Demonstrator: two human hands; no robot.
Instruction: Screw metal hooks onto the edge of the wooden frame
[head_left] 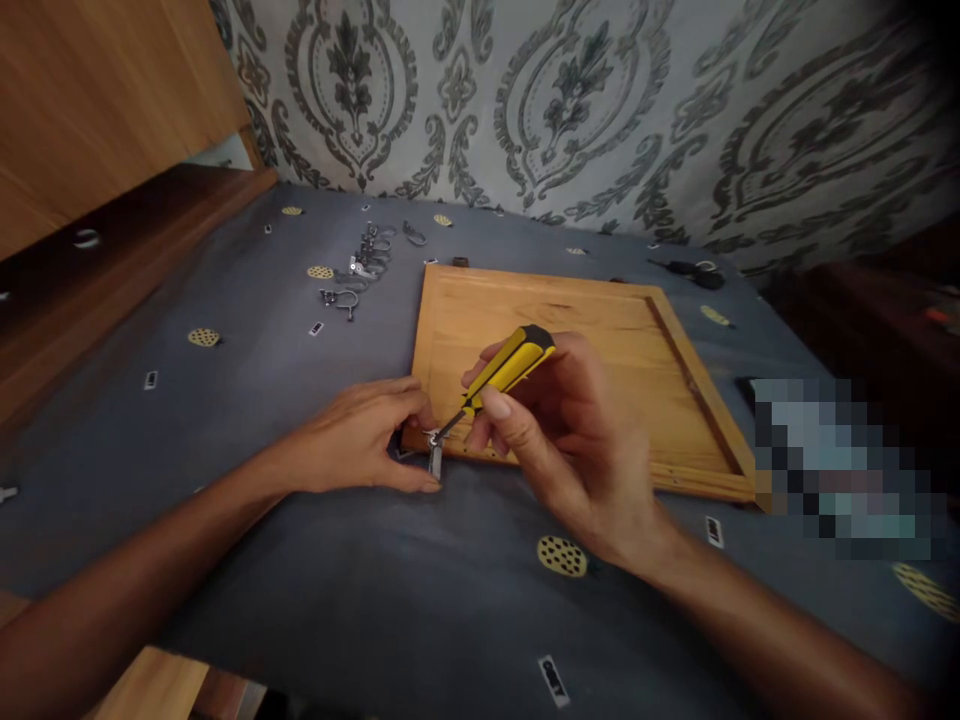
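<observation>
My right hand (592,450) grips a yellow-and-black screwdriver (510,370), held at a slant with its shaft pointing down and left. The tip meets a small metal fitting (436,455) at the near left corner of a framed wooden panel (555,380). My left hand (367,435) is closed around this fitting, thumb at its near end and fingers at the panel's corner. Exactly how the fitting joins the panel's edge is hard to make out. The panel lies flat, partly covered by my right hand.
Several loose metal fittings (367,250) lie in a group behind my left hand. A dark object, perhaps keys (701,272), rests at the back right. A blurred-out rectangular object (840,470) is beside the panel. Wooden furniture (112,100) borders the blue patterned cloth (247,420) at left.
</observation>
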